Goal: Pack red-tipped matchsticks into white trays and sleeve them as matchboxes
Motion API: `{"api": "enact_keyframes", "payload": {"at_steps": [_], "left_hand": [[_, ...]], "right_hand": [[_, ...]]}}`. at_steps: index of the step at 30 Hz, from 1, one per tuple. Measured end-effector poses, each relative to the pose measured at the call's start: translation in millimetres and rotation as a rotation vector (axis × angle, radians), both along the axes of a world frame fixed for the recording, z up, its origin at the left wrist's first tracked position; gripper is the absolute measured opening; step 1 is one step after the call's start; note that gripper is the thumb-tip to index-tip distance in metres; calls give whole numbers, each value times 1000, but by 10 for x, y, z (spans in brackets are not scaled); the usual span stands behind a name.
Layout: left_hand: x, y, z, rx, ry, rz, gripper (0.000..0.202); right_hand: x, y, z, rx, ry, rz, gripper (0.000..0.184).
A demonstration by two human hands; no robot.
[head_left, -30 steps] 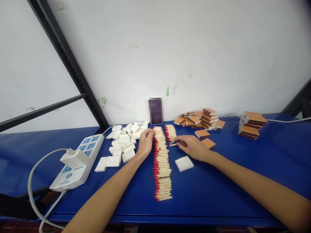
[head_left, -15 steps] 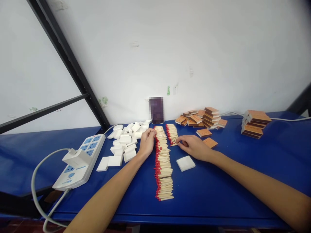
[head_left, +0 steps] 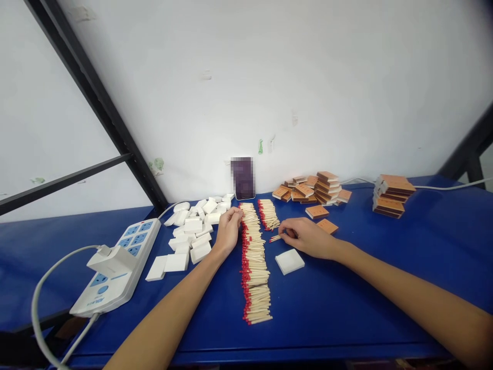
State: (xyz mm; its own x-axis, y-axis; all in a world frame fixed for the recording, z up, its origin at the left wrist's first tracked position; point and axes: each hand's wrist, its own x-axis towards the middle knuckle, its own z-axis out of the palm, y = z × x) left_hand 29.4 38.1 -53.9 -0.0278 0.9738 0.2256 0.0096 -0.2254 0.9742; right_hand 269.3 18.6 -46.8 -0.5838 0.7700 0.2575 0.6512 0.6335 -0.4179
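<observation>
A long row of red-tipped matches [head_left: 254,262] runs down the middle of the blue table [head_left: 346,303]. My left hand [head_left: 228,231] rests curled against the row's left side near its far end, fingers together. A shorter batch of matches [head_left: 268,214] lies just right of the row. My right hand [head_left: 306,237] lies on the table below that batch, fingertips pinched on a few matches [head_left: 275,238] pulled away from it. A white inner tray [head_left: 289,261] sits in front of my right hand.
A heap of white trays [head_left: 190,228] lies to the left, with a white power strip [head_left: 115,267] and its cable beyond it. Orange matchbox sleeves [head_left: 311,190] are piled at the back, and a stack [head_left: 391,202] at far right. A dark phone [head_left: 242,178] leans on the wall.
My right hand has drawn a few matches away from the short batch toward me. My left hand stays against the long row. The camera has shifted slightly.
</observation>
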Motion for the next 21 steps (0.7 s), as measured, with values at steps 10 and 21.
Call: {"api": "enact_keyframes", "payload": {"at_steps": [10, 21], "left_hand": [[-8, 12, -22, 18, 21, -30, 21], [-4, 9, -20, 23, 3, -53, 22]], "right_hand": [[28, 4, 22, -48, 21, -82, 17], [30, -25, 40, -25, -7, -40, 19]]}}
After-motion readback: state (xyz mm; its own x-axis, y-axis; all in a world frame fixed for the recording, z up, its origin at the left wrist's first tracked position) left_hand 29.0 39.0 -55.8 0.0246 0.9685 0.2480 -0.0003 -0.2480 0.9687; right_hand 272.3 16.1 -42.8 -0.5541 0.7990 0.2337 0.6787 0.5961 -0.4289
